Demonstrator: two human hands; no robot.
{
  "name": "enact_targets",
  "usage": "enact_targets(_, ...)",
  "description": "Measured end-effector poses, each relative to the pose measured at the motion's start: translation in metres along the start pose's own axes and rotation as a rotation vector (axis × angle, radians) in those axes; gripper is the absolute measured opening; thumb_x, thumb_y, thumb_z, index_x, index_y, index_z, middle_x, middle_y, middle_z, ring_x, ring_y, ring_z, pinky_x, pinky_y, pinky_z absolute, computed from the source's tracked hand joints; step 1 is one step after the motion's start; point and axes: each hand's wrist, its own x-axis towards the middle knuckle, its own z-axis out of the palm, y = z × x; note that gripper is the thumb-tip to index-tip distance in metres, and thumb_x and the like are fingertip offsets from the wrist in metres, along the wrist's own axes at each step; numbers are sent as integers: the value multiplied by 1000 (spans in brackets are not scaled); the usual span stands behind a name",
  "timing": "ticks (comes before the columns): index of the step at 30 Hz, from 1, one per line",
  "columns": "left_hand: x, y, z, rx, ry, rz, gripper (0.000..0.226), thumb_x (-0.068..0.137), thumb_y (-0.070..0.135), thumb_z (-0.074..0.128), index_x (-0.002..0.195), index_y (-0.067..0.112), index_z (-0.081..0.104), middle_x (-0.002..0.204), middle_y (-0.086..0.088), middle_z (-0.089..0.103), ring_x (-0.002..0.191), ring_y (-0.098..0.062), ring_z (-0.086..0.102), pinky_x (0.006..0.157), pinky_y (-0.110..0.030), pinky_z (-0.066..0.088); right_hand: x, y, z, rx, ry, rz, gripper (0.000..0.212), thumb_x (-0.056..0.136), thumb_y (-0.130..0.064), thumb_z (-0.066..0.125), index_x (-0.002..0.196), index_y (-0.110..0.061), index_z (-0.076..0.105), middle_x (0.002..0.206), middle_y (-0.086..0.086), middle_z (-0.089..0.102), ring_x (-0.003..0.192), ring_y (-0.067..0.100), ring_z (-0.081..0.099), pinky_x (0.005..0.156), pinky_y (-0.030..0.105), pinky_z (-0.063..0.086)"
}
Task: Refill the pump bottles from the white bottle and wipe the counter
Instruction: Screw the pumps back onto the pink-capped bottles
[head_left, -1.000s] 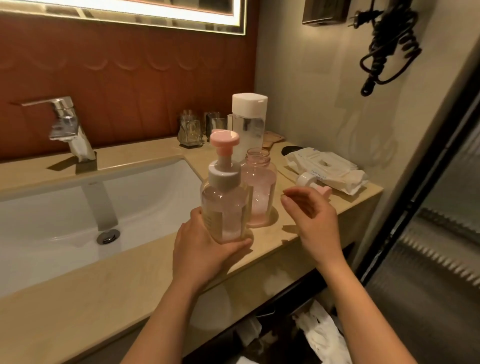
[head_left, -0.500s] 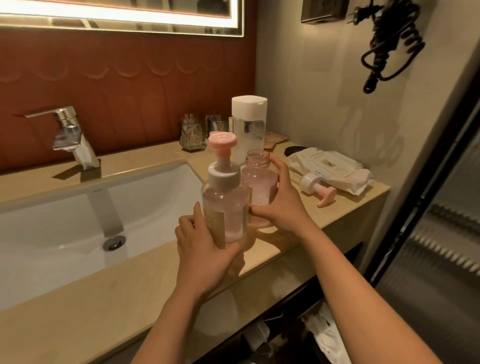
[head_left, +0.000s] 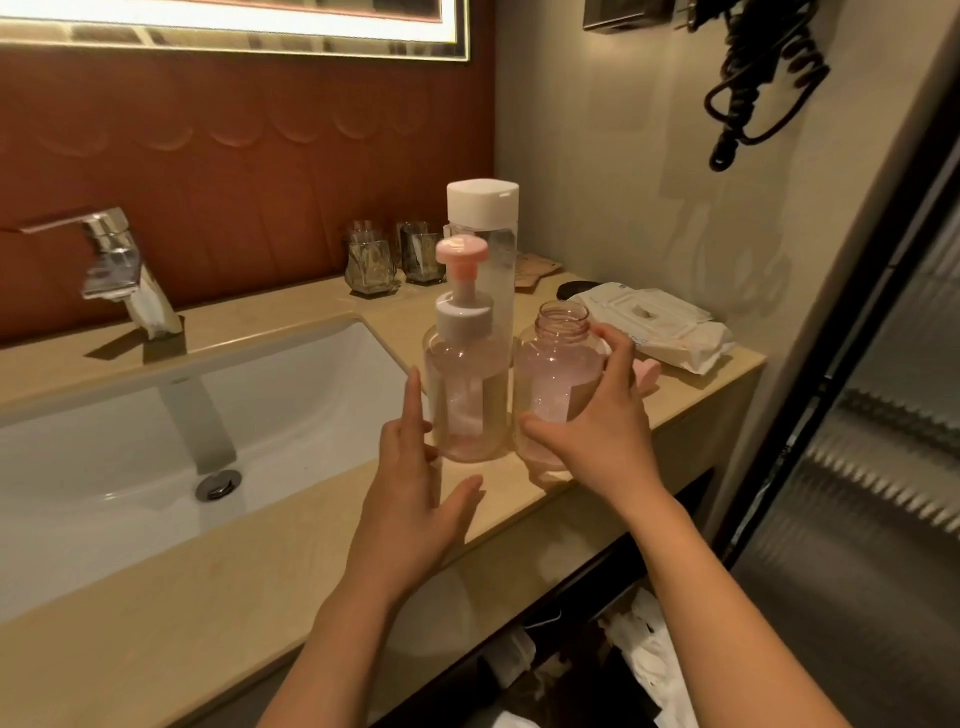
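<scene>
A clear pump bottle (head_left: 466, 395) with a pink pump head stands on the beige counter (head_left: 156, 639). Just right of it is a second pink-tinted bottle (head_left: 553, 384) with its neck uncapped. My right hand (head_left: 597, 431) grips this uncapped bottle from the right and front. My left hand (head_left: 415, 493) is open with spread fingers just left of the pump bottle, its fingertips at the bottle's side. The tall white-capped bottle (head_left: 485, 244) stands behind both. A loose pink pump part (head_left: 647, 375) peeks out behind my right hand.
A white sink basin (head_left: 156, 441) with a chrome faucet (head_left: 124, 275) fills the left. Glass holders (head_left: 371, 265) stand at the back wall. A wipes pack (head_left: 657, 327) lies at the counter's right end. A coiled black cord (head_left: 753, 78) hangs on the wall.
My left hand has let go of the pump bottle and opened. My right hand reached in, took the uncapped bottle, and drew it forward beside the pump bottle.
</scene>
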Motion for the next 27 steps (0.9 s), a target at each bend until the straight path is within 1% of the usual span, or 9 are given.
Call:
enact_targets(3, 1, 2, -1, -27, -72, -2, 114, 74, 35, 76, 138, 58, -16, 146, 12, 29, 125, -6, 42, 92, -20, 36, -13, -3, -1, -5, 6, -17, 96, 60, -29, 80, 127, -47, 13, 141, -2, 35, 120, 20, 44, 97, 44, 44)
enact_targets(5, 2, 3, -2, -37, -92, 2, 117, 69, 42, 79, 137, 60, -14, 150, 17, 25, 130, -3, 36, 95, -20, 33, -18, -5, -1, -16, -9, -28, 95, 59, -33, 78, 126, -47, 12, 141, -1, 35, 120, 21, 45, 96, 44, 44)
enact_targets(11, 2, 6, -5, -114, -124, -27, 125, 49, 67, 77, 143, 55, -4, 145, 29, 27, 124, 14, 28, 95, -15, 30, -30, -13, 4, -12, -55, -71, 95, 57, -34, 80, 124, -48, 13, 139, -2, 38, 121, 19, 47, 96, 40, 46)
enact_targets(13, 1, 11, -7, -147, -128, -33, 124, 46, 69, 74, 142, 57, -2, 130, 44, 28, 108, 32, 29, 86, -6, 30, -35, -18, 7, 3, -74, -90, 95, 58, -33, 80, 123, -50, 13, 137, -3, 39, 120, 17, 48, 95, 40, 46)
enact_targets(15, -1, 16, -9, -175, -123, -34, 115, 47, 63, 75, 138, 63, 4, 114, 54, 32, 97, 37, 32, 80, -4, 32, -39, -24, 12, 7, -96, -105, 94, 59, -34, 80, 122, -49, 13, 137, -4, 39, 119, 16, 48, 93, 39, 48)
enact_targets(18, -2, 23, -10, -193, -114, -45, 89, 55, 57, 70, 125, 72, 17, 112, 49, 46, 102, 21, 48, 82, -15, 42, -44, -33, 21, 31, -140, -123, 92, 60, -35, 80, 121, -49, 13, 136, -5, 39, 118, 14, 48, 92, 38, 48)
enact_targets(21, -1, 20, -7, -179, -82, -84, 83, 58, 64, 59, 133, 57, 26, 122, 28, 53, 109, -1, 55, 89, -30, 49, -48, -38, 30, 47, -151, -152, 93, 61, -39, 80, 125, -45, 13, 137, -5, 38, 120, 14, 47, 95, 40, 46)
enact_targets(24, -1, 14, -7, -207, -58, -146, 84, 56, 64, 59, 133, 55, 28, 120, 20, 58, 105, -6, 58, 91, -39, 51, -47, -36, 33, 60, -178, -164, 96, 62, -42, 79, 129, -47, 11, 138, -6, 37, 123, 14, 43, 99, 42, 42)
enact_targets(27, -1, 14, -7, -221, -61, -181, 84, 52, 58, 64, 128, 59, 30, 115, 20, 60, 102, -7, 60, 90, -41, 52, -45, -28, 28, 134, -267, -179, 97, 66, -46, 76, 135, -54, 9, 145, -10, 33, 131, 11, 36, 106, 42, 35)
